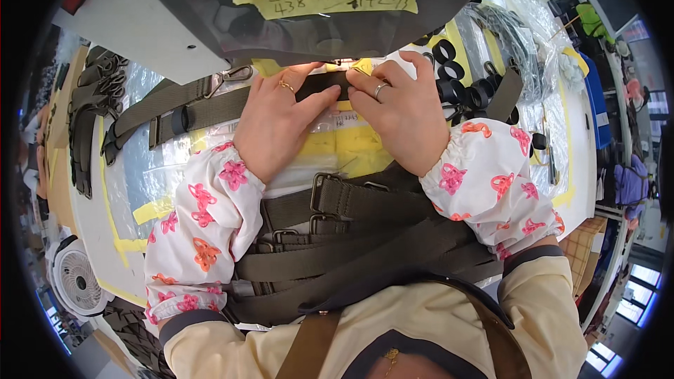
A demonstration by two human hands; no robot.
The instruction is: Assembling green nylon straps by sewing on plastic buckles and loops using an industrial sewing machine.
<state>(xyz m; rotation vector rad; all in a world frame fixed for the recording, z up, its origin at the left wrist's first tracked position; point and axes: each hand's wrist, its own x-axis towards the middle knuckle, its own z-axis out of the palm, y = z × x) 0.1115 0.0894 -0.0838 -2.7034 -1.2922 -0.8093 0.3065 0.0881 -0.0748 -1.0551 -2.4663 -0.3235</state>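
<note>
Both my hands are at an olive-brown webbing strap (321,84) under the front edge of a dark machine head (309,35). My left hand (275,116) presses it with thumb and bent fingers. My right hand (406,116) pinches the same strap at its right part, thumb and forefinger close together. A small light shines just beyond the fingertips; what lies under the machine there is mostly hidden. Left of my left hand, the webbing carries a metal snap hook (237,74) and a black loop (180,120).
A pile of webbing straps with metal rings (351,238) lies against my lap. More straps (91,112) hang at the table's left. Several black rings (449,69) lie at right beside clear plastic (569,84). Yellow tape marks the table (581,140). A white fan (78,279) stands lower left.
</note>
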